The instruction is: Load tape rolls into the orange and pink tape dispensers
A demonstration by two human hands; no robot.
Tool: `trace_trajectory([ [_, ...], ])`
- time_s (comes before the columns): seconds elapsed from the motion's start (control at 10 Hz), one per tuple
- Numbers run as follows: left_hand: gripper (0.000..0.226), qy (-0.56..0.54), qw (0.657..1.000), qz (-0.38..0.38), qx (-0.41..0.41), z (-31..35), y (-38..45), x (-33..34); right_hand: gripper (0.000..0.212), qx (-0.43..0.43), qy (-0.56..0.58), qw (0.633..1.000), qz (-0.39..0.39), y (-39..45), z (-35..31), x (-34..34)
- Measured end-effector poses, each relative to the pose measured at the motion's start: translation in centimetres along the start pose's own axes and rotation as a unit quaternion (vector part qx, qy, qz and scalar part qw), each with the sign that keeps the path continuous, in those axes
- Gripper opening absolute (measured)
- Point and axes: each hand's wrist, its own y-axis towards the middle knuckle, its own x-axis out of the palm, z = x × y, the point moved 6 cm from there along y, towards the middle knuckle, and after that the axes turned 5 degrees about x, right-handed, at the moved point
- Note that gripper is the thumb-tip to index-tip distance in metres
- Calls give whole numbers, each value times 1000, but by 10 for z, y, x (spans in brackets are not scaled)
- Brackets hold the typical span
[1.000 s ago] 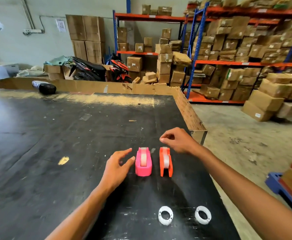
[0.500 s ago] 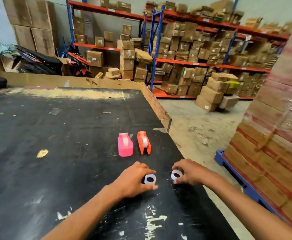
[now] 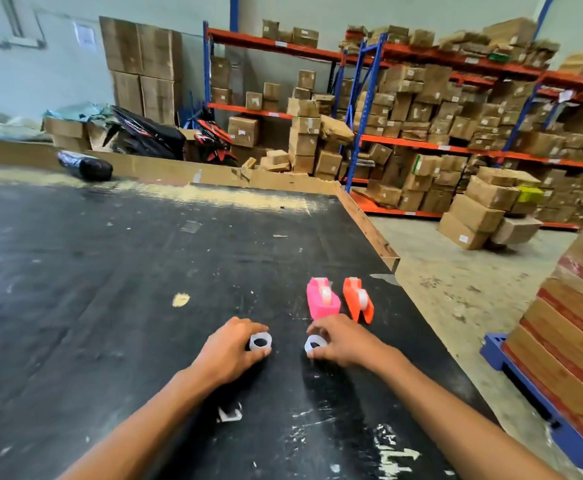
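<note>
A pink tape dispenser point(image 3: 321, 299) and an orange tape dispenser point(image 3: 358, 299) stand side by side on the black table point(image 3: 110, 271), each with a clear roll showing in its slot. Just in front of them, my left hand point(image 3: 229, 349) pinches a white tape roll point(image 3: 260, 342) between thumb and fingers. My right hand point(image 3: 343, 342) grips a second white tape roll point(image 3: 315, 344) the same way, close to the pink dispenser's near end. Whether the rolls touch the tabletop is unclear.
The table's right edge point(image 3: 380, 244) runs close beside the dispensers, with concrete floor beyond. A black wrapped bundle point(image 3: 85, 165) lies at the far edge. A stack of cartons on a blue pallet point(image 3: 560, 341) stands at the right. Shelving with boxes fills the background.
A second ago both hands were up by the dispensers. They moved back to the two loose rolls and took hold of them; the rolls now sit nearer the dispensers.
</note>
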Motion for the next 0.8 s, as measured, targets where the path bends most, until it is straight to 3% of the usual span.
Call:
trace_trajectory([
  [0.2, 28, 1, 998, 11, -63, -39, 16, -34, 33, -5, -53, 998, 18, 51, -44, -4],
  [0.4, 31, 3, 999, -8, -52, -24, 54, -22, 27, 28, -133, 987, 90, 72, -39, -18],
  [0.5, 29, 10, 998, -31, -59, -20, 62, -6, 19, 18, -138, 988, 67, 74, -34, -6],
  [0.6, 47, 21, 996, -48, -67, -21, 59, 1, 21, -6, -155, 985, 69, 69, -39, -2],
  [0.8, 37, 19, 996, -30, -80, -18, 47, -7, 31, -28, -181, 978, 95, 53, -39, -17],
])
